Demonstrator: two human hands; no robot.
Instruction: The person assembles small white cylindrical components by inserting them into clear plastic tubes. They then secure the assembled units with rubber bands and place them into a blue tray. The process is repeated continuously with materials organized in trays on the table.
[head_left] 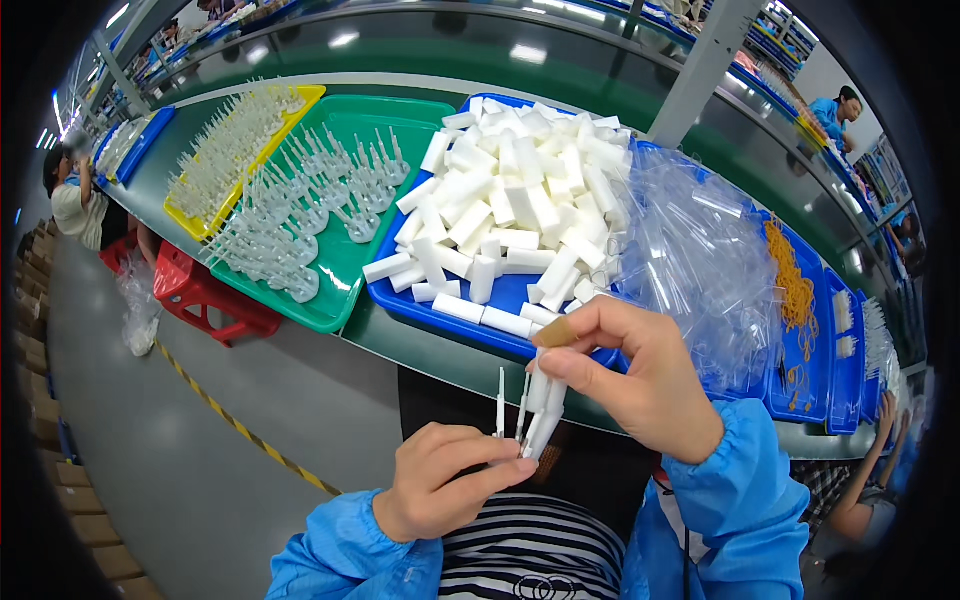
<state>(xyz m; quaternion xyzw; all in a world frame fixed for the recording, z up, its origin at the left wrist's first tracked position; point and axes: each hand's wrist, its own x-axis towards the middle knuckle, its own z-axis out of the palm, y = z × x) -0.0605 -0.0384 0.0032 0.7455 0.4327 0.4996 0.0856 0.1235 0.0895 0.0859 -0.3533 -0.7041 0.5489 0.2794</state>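
My left hand [452,480] is closed, its thumb and fingers pinching the base of a white plastic part with thin upright prongs [501,400]. Above and to the right, my right hand [650,375] pinches the top of a white cylindrical piece [545,400] that stands against that part; the base where they meet is partly hidden by my fingers. A tan cover [556,333] shows at my right index fingertip. Just beyond my hands, a heap of white foam blocks [515,190] fills a blue tray [400,300].
Left of the foam, a green tray [345,290] and a yellow tray [190,222] hold pronged parts. Clear plastic bags [700,260] lie to the right, before orange bands [790,275] in another blue tray. A red stool [210,295] and several people are around the bench.
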